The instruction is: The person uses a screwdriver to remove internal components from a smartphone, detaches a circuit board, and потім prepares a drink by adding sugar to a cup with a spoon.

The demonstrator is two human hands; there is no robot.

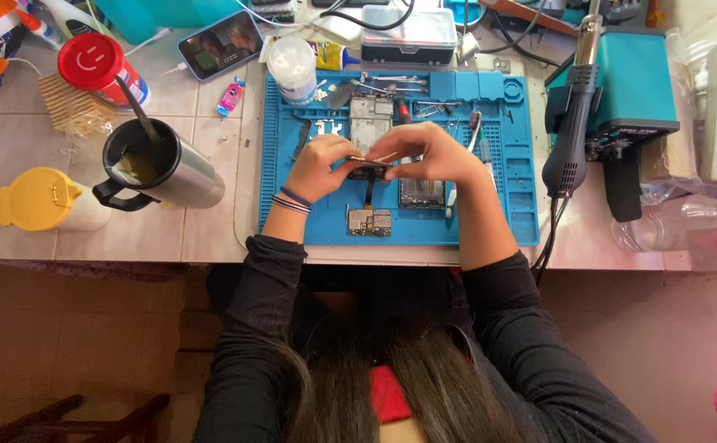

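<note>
**Working a small part over a blue repair mat**

Bending over a tiled workbench [211,238], a person in dark long sleeves pinches a small dark component [370,171] between both hands above the middle of a blue silicone repair mat [522,221]. The left hand [323,166], banded at the wrist, is curled nearly closed, its fingertips on the left end of the part. The right hand [428,154] is likewise almost closed, fingers meeting the part from the other side. A thin pale stick [375,157] lies between the two hands; which one grips it cannot be told.

On the mat, a green and silver circuit board [370,221] rests near the front edge, and an opened phone chassis [371,117] lies toward the back edge beside scattered metal tools. A white lidded tub [292,67] stands at the mat's back left corner.

Left of the mat stand a steel mug with a black handle [170,168], a yellow-lidded jar [38,201] and a red-capped container [94,64]. A smartphone with a lit screen [220,44] lies near the bench's back edge. Toward the right edge, a black hot-air wand [569,139] hangs on a teal rework station [633,82]. Below the bench's front edge, brown floor tiles show.
</note>
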